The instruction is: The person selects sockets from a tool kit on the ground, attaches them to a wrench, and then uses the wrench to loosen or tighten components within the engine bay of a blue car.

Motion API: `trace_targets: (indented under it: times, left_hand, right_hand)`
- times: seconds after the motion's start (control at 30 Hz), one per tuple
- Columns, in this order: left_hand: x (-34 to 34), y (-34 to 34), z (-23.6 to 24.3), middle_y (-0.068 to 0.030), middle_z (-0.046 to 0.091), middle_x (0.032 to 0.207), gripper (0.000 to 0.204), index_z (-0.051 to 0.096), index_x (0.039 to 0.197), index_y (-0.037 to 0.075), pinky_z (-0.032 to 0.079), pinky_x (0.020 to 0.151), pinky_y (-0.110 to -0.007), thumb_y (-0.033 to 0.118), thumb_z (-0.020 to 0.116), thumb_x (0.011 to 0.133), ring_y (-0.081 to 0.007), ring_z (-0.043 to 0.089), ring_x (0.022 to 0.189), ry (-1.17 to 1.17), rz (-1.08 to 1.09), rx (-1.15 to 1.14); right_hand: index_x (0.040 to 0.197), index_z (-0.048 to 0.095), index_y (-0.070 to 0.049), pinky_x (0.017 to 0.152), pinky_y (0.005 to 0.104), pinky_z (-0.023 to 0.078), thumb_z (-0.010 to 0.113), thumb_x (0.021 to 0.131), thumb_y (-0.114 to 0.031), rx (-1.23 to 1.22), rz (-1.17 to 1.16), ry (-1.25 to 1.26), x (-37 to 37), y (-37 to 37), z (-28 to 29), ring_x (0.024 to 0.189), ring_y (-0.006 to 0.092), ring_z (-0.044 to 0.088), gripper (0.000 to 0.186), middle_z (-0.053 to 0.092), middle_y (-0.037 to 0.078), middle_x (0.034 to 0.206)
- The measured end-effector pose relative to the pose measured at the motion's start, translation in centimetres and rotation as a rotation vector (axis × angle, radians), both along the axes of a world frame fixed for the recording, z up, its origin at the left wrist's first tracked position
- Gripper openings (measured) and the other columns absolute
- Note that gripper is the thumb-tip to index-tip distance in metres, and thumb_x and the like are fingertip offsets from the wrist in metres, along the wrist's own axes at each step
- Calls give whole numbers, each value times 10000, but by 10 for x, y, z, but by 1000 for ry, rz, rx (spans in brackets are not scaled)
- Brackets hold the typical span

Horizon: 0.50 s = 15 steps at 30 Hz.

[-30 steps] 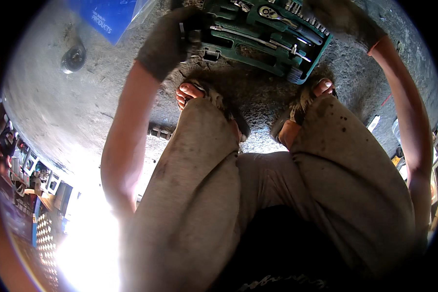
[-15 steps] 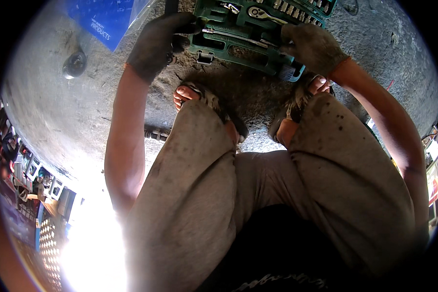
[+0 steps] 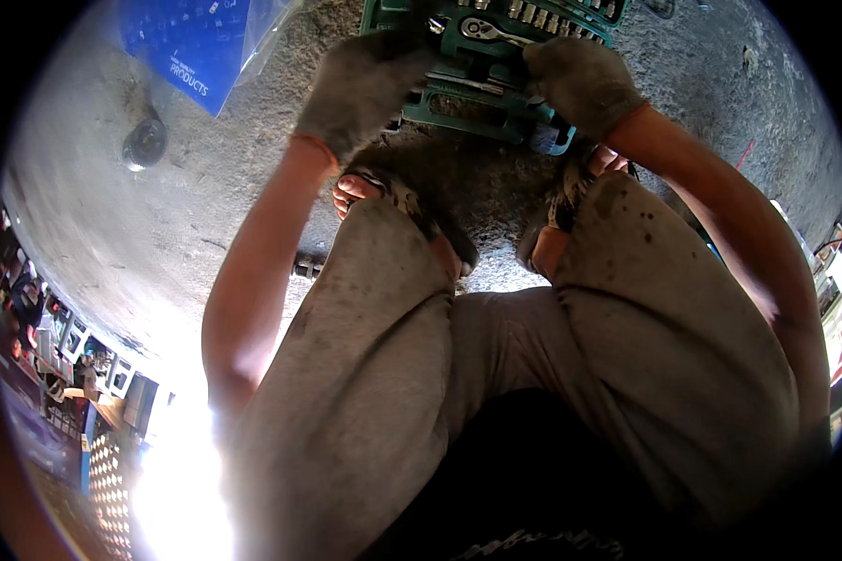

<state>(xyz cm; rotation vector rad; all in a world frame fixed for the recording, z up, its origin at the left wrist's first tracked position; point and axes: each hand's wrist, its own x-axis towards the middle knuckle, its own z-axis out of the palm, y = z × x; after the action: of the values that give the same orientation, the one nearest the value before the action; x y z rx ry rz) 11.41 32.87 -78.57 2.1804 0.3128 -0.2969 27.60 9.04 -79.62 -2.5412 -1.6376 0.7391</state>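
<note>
Left hand: in a dark glove [image 3: 363,89], blurry, over the left part of the tool case; I can't tell how open it is or if it has hold of anything.
Right hand: gloved too [image 3: 582,86], fingers bent over the right part of the case, by the ratchet's handle; I can't tell if it grips anything.
Tool case: green [image 3: 458,65], open on the floor, just past the feet and partly under both hands.
In the case: a shiny ratchet [image 3: 478,30], a row of little sockets [image 3: 529,13] and a thin metal rod [image 3: 477,84].
Left of the case: a blue sheet [image 3: 182,56] in clear plastic.
Nearer: a round dark thing [image 3: 146,144].
Under it all: rough gray floor [image 3: 75,187].
</note>
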Motion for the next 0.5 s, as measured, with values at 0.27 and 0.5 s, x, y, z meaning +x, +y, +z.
trace_targets:
  times: [0.27, 0.5]
  left_hand:
    - [1, -65, 8, -196, 731, 1050, 350, 721, 1179, 128, 563, 890, -496, 289, 652, 876, -375, 704, 1011, 28, -283, 94]
    - [-3, -70, 7, -178, 724, 1141, 446, 595, 1375, 210, 558, 916, -496, 341, 587, 949, -375, 691, 1076, 225, -385, 198]
  right_hand:
    - [1097, 663, -80, 737, 479, 593, 640, 924, -182, -11, -38, 64, -12, -11, 3, 895, 357, 731, 202, 727, 152, 919]
    - [1126, 673, -95, 762, 464, 589, 618, 1006, -313, -126, -79, 268, 22, -6, 15, 874, 350, 733, 255, 732, 159, 941]
